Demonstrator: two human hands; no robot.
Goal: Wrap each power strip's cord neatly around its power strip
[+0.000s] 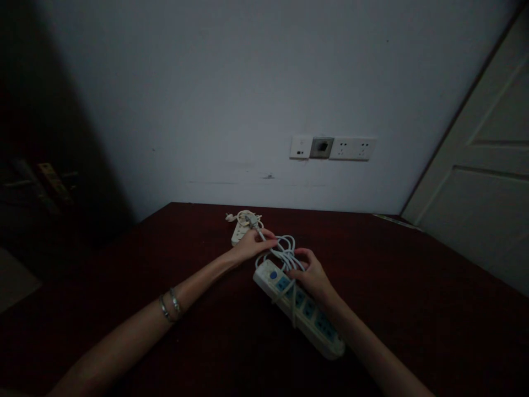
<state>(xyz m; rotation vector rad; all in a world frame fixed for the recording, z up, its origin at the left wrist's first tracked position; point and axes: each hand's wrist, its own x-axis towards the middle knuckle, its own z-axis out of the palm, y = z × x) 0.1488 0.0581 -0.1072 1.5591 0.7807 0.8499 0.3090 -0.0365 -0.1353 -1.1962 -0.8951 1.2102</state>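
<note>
A long white power strip (326, 333) with blue sockets lies slantwise on the dark red table (413, 298). Its white cord (285, 248) is bunched in loops at the strip's far end, and some turns wrap across the strip. My left hand (252, 245) is closed round the cord near its plug, just in front of a second, smaller white power strip (239, 229). My right hand (314, 278) rests on the long strip's upper end, fingers curled on the cord loops there. Two bangles sit on my left wrist.
The table's far edge meets a pale wall with a row of wall sockets (333, 148). A white door (483, 182) stands at the right and a dark door with a handle (45, 184) at the left. The room is dim.
</note>
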